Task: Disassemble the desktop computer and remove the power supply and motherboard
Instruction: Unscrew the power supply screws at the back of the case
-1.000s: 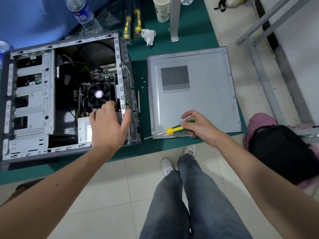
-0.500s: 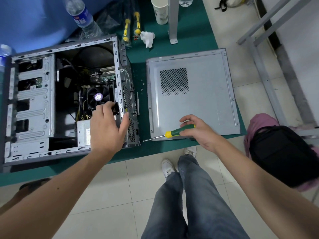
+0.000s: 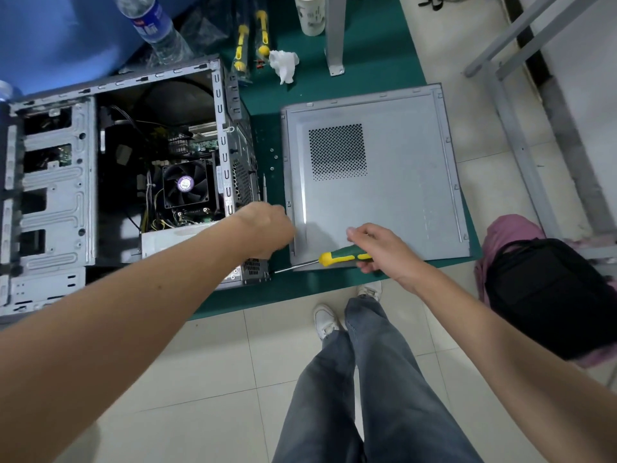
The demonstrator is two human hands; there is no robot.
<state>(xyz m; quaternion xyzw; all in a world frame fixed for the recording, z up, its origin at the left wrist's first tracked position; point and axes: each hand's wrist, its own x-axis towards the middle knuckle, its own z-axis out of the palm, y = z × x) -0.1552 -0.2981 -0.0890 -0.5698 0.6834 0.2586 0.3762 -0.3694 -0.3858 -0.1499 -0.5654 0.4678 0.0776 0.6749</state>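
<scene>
Here my right hand grasps the green-and-yellow screwdriver, its shaft pointing left over the near edge of the desk. My left hand is at the near rear corner of the computer case; blur and its turned back hide the fingers, so I cannot tell whether it grips anything. I judge the step in hand to be freeing the power supply, the grey box along the near wall of the open case; the next move calls for bringing the screwdriver tip to the rear-panel screws. Further in, the motherboard sits seated under its black fan, cables attached. The removed side panel lies flat to the right, with loose screws between it and the case.
</scene>
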